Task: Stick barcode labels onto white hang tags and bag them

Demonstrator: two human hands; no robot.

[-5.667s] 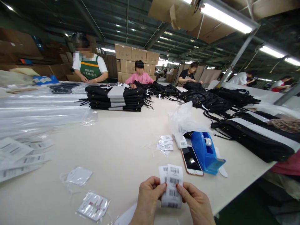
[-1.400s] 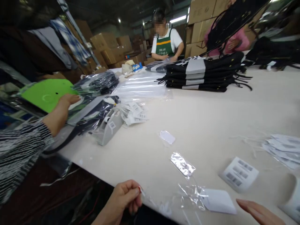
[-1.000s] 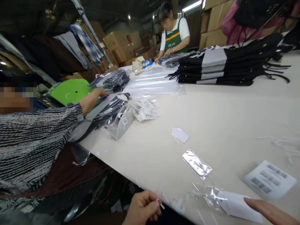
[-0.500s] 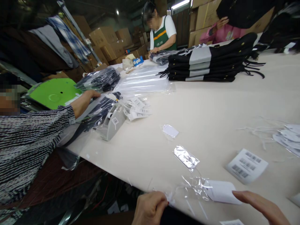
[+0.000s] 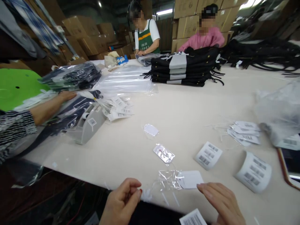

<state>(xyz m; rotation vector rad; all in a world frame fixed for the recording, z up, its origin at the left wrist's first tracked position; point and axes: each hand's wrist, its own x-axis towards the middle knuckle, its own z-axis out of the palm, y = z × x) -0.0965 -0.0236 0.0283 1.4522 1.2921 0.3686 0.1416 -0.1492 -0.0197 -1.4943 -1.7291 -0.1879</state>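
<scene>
My left hand (image 5: 122, 200) is at the table's front edge, its fingers loosely curled and the thumb apart from them, with nothing visible between. Thin white string bits lie just right of its thumb. My right hand (image 5: 221, 200) has its fingers stretched out, the tips at the right edge of a blank white hang tag (image 5: 191, 179); whether they touch it I cannot tell. Left of that tag is crumpled clear plastic film (image 5: 168, 178). Farther in lie a plastic-wrapped tag (image 5: 164, 153) and another white tag (image 5: 151, 130). A barcode label (image 5: 193, 218) is beside my right hand, partly out of frame.
Barcode sticker sheets (image 5: 208, 155), stacked tags (image 5: 245, 131), a plastic bag (image 5: 278, 106) and a phone (image 5: 290, 165) lie right. A tape dispenser (image 5: 87, 125) and a co-worker's hand (image 5: 67, 95) on bagged clothing are left. Folded black garments (image 5: 180, 68) stand behind; two people work beyond.
The view has turned right, bringing in the phone, plastic bag and another sticker sheet. My left hand's closed fingers have loosened apart. More of my right hand shows near the tag.
</scene>
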